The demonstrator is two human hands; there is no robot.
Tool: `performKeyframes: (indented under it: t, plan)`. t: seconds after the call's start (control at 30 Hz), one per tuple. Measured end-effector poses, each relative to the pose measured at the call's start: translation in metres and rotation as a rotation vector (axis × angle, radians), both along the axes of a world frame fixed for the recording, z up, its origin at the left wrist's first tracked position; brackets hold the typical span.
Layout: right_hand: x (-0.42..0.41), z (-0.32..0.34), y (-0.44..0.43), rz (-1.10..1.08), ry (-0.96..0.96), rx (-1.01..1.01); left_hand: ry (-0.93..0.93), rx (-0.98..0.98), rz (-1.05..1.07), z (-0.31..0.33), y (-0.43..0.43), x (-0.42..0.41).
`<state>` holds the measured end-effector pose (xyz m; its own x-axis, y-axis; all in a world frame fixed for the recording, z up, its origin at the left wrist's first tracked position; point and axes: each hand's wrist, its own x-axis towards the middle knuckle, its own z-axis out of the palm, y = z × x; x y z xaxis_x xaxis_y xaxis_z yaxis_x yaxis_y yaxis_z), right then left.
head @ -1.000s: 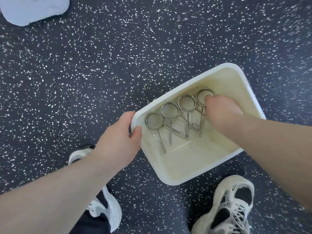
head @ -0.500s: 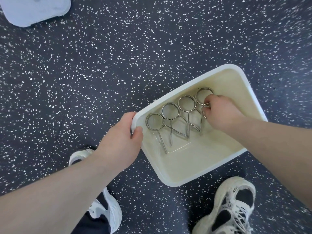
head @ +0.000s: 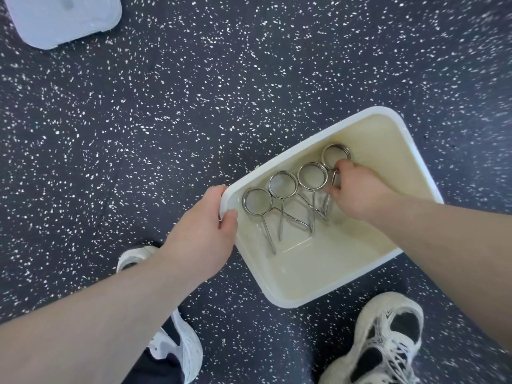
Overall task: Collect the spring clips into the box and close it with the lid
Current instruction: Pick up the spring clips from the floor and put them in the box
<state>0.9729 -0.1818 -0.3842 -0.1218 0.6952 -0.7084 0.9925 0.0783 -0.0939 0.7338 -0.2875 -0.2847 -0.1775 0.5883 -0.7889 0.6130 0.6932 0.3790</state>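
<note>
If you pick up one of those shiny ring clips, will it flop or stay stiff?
The spring clips are bare metal wire, so probably stiff, maybe springy. Their crossed legs look apt to snag together. Smooth and shiny, one might slip from the right hand.

The floor [head: 194, 106] is dark grey, speckled all over with white flecks. The box [head: 415, 151] has a white rim and a cream inside. The spring clips [head: 282, 195] are shiny silver metal. The lid [head: 63, 18] is pale bluish white. The shoes [head: 388, 342] are white with black.

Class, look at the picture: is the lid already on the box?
No, the lid lies on the floor at the top left, far from the open box with the spring clips inside.
</note>
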Motion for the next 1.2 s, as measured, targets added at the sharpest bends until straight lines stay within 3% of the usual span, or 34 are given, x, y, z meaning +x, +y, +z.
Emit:
performKeyframes:
  t: [0.23,0.57,0.77,1.03,1.2]
  plan:
    - [-0.008,-0.005,-0.003,0.125,-0.143,0.087,-0.010,-0.013,-0.014,-0.001,0.001,-0.003]
    - [-0.011,-0.004,0.005,0.122,-0.164,0.068,-0.005,-0.013,-0.013,-0.001,0.002,-0.003]
    - [-0.011,0.016,-0.002,0.041,-0.075,0.074,-0.015,-0.051,-0.029,0.008,0.003,-0.005]
    - [-0.043,0.079,0.000,0.097,-0.162,-0.133,-0.007,-0.043,-0.183,0.036,0.023,-0.035]
    - [-0.078,0.122,-0.004,0.108,-0.107,-0.221,-0.045,-0.044,-0.286,0.077,0.049,-0.066]
